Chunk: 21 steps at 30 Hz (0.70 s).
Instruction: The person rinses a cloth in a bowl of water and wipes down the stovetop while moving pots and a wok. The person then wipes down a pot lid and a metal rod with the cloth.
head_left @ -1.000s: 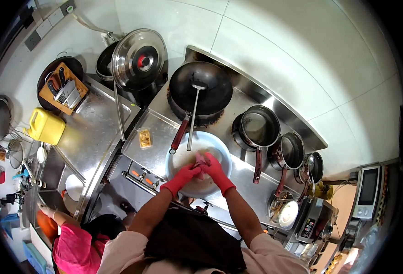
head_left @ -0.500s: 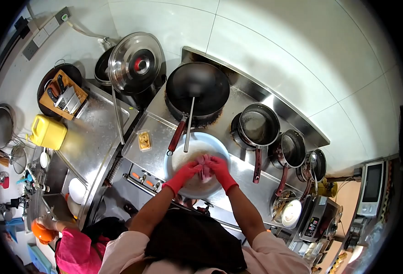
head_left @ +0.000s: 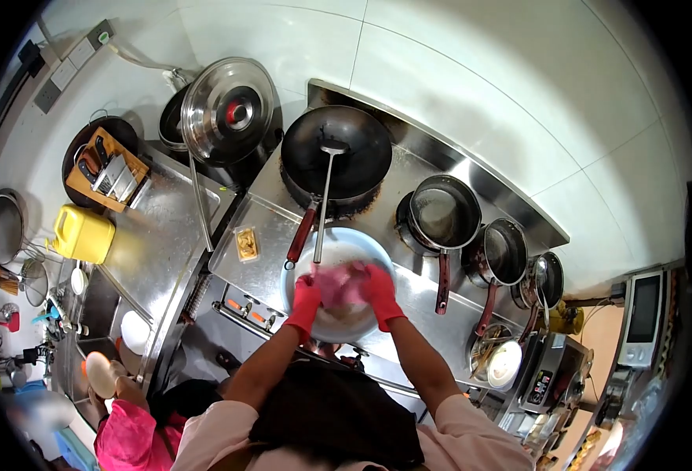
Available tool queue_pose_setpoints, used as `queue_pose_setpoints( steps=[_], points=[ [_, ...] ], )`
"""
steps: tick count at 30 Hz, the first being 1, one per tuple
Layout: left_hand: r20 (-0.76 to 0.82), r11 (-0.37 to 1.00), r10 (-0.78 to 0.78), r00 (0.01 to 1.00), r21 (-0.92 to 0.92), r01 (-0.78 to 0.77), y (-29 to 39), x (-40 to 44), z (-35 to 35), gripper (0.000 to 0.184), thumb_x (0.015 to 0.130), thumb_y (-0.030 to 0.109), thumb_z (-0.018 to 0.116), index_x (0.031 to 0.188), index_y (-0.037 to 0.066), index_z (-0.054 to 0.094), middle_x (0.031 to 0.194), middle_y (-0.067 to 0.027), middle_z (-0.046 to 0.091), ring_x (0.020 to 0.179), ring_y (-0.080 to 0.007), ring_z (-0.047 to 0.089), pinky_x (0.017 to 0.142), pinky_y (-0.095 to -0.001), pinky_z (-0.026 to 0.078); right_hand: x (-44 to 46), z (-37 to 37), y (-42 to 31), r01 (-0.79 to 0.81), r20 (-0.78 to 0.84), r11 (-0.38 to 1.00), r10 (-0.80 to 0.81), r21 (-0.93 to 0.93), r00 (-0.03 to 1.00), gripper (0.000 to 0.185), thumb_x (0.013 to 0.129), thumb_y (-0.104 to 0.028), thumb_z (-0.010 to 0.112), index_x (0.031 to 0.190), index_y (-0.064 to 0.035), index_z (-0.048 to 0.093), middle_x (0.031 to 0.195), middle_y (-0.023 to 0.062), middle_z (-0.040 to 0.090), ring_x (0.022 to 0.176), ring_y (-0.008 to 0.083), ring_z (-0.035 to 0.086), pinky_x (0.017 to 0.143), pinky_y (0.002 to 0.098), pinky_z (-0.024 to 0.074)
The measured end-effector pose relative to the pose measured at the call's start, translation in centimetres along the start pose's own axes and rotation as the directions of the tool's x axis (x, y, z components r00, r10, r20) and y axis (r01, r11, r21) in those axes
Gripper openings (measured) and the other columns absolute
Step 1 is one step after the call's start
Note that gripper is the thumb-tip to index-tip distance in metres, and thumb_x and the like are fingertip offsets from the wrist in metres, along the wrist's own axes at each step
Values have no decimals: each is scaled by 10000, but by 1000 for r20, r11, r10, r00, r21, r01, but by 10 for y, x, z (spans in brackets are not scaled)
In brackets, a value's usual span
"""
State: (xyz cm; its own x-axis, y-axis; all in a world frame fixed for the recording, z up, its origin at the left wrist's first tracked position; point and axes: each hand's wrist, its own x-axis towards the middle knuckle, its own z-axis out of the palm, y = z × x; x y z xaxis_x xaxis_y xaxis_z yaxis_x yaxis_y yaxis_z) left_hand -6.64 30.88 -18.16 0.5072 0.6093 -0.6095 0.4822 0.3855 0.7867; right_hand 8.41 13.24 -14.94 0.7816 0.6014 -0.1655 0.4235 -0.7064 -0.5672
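Note:
Both of my hands wear red rubber gloves and are over a pale blue basin [head_left: 373, 240]. A pink cloth [head_left: 339, 286], smeared by motion, is spread between them. My left hand [head_left: 305, 302] grips its left side, and my right hand [head_left: 380, 293] grips the right side. Cloudy liquid seems to lie in the basin below. Just beyond the basin, a black wok [head_left: 303, 129] rests on the stove with a metal spatula [head_left: 333, 147] in it. The spatula's handle and the wok's red-brown handle [head_left: 302, 235] reach over the basin's far rim.
Several pans, including a saucepan [head_left: 445, 212], stand along the stove to the right. A small tub of yellowish food [head_left: 246, 243] is left of the basin. Further left are a yellow jug [head_left: 83, 234] and a knife block [head_left: 109, 171]. A co-worker in a pink sleeve [head_left: 131, 432] works at the sink.
My hands have moved apart, and the bunched cloth is now spread wide between them. At the sink, the co-worker's hand is now at a pale round object instead of an orange one.

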Motion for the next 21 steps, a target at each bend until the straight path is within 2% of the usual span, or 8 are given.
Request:
queue_pose_setpoints(
  steps=[3,6,7,10,14,15,19,21],
  points=[
    [-226,885,464,857,66,-462,-18,7,30,335,930,180,652,1239,53,625,1106,-112,676,928,-189,656,712,-355,546,-17,1,-62,-39,-75,959,18,-280,997,543,864,-372,665,1369,-212,546,1184,190,636,1028,418,636,840,515,547],
    [112,965,237,965,91,-247,25,-21,20,363,919,152,636,1273,80,610,1171,-138,649,1010,-243,659,774,-370,558,-22,25,-67,-11,-97,966,-15,-258,995,561,866,-380,668,1386,-219,537,1256,198,600,1107,423,605,858,533,536],
    [47,728,473,880,542,-421,-24,13,17,371,910,128,630,1275,75,597,1153,-148,657,1025,-283,663,807,-383,563,-22,24,-70,-108,-66,967,95,-231,993,477,877,-328,645,1330,-198,569,1240,195,607,1083,428,617,852,545,530],
    [-74,992,4,997,129,5,-4,3,10,331,927,147,613,1246,60,603,1140,-155,667,1002,-282,663,805,-385,562,-18,18,-68,-348,30,927,356,-142,934,375,881,-266,612,1248,-186,601,1220,211,612,1069,421,624,847,547,528],
    [9,991,-74,997,-112,75,34,-22,14,359,918,229,656,1245,84,619,1105,-165,673,1000,-264,659,836,-376,548,-21,58,-63,-200,-300,893,335,402,893,290,892,-157,614,1152,-28,609,1129,205,671,957,364,667,823,452,533],
    [-72,982,148,986,-103,-155,-38,25,38,450,909,331,715,1272,112,564,1071,-144,670,1016,-264,657,864,-371,539,-21,60,-68,-185,-304,851,366,491,880,278,925,-167,603,1135,14,603,1116,195,687,940,342,674,817,418,530],
    [-47,908,-233,971,-368,200,43,-38,55,678,936,530,658,1420,111,433,1073,-84,645,981,-205,594,826,-348,508,-21,59,-84,-226,-76,665,393,712,916,456,968,-442,614,1082,-2,657,989,186,715,896,281,681,782,396,522],
    [303,735,-176,937,-592,329,-4,13,55,683,946,494,657,1474,170,366,1182,-137,634,1088,-290,608,896,-376,519,-28,44,-98,-273,-8,695,372,666,928,478,974,-466,588,1076,-7,671,966,182,717,874,284,681,775,398,522]
  ],
)
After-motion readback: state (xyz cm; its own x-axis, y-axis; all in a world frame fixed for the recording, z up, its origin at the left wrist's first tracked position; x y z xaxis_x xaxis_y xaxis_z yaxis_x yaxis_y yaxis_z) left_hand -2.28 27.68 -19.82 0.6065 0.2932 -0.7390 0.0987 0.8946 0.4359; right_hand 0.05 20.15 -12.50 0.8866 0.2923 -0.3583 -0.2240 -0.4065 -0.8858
